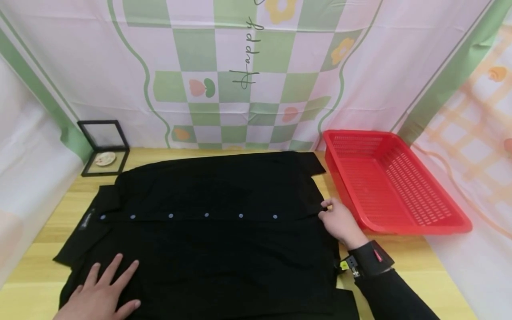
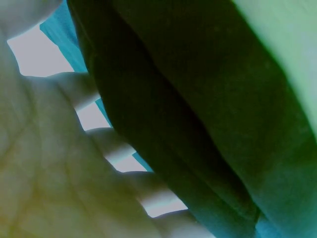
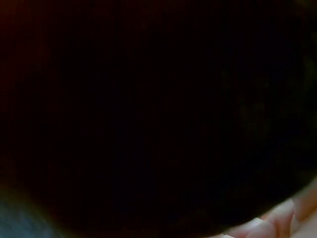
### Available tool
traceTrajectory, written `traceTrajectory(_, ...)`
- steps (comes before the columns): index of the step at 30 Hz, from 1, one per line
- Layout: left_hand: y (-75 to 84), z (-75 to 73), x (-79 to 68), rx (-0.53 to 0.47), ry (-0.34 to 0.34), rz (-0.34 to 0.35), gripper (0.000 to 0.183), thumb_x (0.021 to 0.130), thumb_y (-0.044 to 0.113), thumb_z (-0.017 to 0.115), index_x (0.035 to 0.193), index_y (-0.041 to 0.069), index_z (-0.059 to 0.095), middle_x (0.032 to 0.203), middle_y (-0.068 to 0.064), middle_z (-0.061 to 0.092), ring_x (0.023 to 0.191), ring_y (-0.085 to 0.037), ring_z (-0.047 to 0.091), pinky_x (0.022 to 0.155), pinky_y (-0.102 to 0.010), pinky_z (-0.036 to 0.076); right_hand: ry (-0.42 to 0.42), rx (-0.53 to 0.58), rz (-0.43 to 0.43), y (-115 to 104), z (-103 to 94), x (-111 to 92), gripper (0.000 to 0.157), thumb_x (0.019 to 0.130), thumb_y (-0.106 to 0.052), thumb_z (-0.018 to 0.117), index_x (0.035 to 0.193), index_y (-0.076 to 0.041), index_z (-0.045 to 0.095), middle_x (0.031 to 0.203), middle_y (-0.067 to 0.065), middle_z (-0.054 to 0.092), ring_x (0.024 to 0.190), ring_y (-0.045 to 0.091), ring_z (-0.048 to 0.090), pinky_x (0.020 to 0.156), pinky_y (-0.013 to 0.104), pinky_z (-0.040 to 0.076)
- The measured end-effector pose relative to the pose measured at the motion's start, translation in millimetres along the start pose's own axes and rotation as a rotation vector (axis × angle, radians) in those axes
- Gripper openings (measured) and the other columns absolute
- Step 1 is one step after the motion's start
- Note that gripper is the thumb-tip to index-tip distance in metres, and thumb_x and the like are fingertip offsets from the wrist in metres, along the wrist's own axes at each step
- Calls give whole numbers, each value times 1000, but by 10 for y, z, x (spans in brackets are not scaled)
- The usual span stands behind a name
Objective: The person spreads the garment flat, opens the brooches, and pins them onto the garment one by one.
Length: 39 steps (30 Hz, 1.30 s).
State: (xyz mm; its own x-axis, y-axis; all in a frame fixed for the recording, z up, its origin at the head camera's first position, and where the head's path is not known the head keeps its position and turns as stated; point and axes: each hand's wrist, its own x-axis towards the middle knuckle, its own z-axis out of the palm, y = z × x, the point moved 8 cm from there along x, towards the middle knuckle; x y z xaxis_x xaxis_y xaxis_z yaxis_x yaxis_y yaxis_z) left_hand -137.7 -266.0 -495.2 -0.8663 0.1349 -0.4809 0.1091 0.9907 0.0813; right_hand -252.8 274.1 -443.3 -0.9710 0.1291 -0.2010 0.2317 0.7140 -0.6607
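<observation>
A black button-up shirt (image 1: 224, 258) lies spread face up, its collar (image 1: 90, 226) to the left and a row of pale buttons running across it. My left hand (image 1: 102, 291) rests on its near left part with the fingers spread. In the left wrist view the palm (image 2: 44, 148) shows beside dark cloth (image 2: 198, 124). At the shirt's right-hand hem, my right hand (image 1: 340, 222) pinches the edge between thumb and curled fingers. The right wrist view is almost all dark, with a few fingers (image 3: 282, 220) in its lower right corner.
A red plastic basket (image 1: 352, 191) with slotted sides stands to the right, close to the right hand. At the back left is an open black-framed case (image 1: 105, 148) with a round pale piece in it. The wooden table (image 1: 420, 262) meets a patterned curtain (image 1: 236, 53) behind.
</observation>
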Motion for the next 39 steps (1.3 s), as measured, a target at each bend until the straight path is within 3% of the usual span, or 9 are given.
traceTrajectory(5,-9,11,11,-1,-2,-6,101,77,84,49,150,14,45,149,-34,30,122,-73,23,82,-79,34,-34,120,47,72,35,28,46,99,-21,54,137,2,44,113,21,55,85,29,56,71,37,47)
traceTrajectory(11,-34,43,45,1,3,-7,103,76,86,45,150,14,45,149,-34,29,122,-73,21,84,-78,33,73,8,-116,-40,-33,68,41,96,-10,64,133,1,50,91,14,59,80,27,57,68,37,45)
traceTrajectory(15,-26,34,41,5,7,-5,103,77,86,46,150,14,45,149,-34,30,122,-73,22,83,-78,34,143,-8,-158,-77,-66,76,35,94,-3,62,128,0,56,98,20,60,89,33,58,74,41,46)
traceTrajectory(18,-11,14,27,1,13,-1,102,77,85,47,150,14,46,149,-34,30,122,-72,23,83,-78,34,92,-62,-140,-97,-32,33,46,95,-8,61,138,3,48,121,31,56,108,42,57,86,51,47)
traceTrajectory(21,4,5,12,-5,13,4,101,78,84,49,150,14,45,149,-33,30,123,-72,23,82,-79,34,24,-227,-138,-163,7,-125,62,94,-17,64,146,6,38,135,37,45,118,49,51,94,60,43)
traceTrajectory(27,-3,10,-7,-12,19,0,102,77,86,47,150,14,45,150,-33,29,123,-72,22,83,-79,33,-179,-492,-160,-259,130,-631,57,88,-31,76,131,1,55,89,11,66,76,26,64,67,48,52)
traceTrajectory(31,-21,18,-2,-12,27,-1,103,77,87,44,151,15,45,150,-32,29,123,-72,22,84,-79,32,-349,-522,-129,-163,304,-886,55,78,-37,85,120,-9,63,89,2,69,79,20,65,72,47,53)
traceTrajectory(35,-26,31,-1,-10,27,2,104,76,87,45,151,15,45,150,-33,29,123,-72,22,83,-79,32,-362,-527,-86,-64,394,-986,61,75,-33,87,122,-7,59,79,3,66,73,21,64,68,46,53)
traceTrajectory(39,-12,24,-7,-10,23,5,103,76,86,46,151,14,45,149,-33,29,123,-72,22,82,-79,33,-307,-464,-149,-61,399,-1029,51,78,-18,85,121,-9,58,62,-5,55,56,11,54,58,36,48)
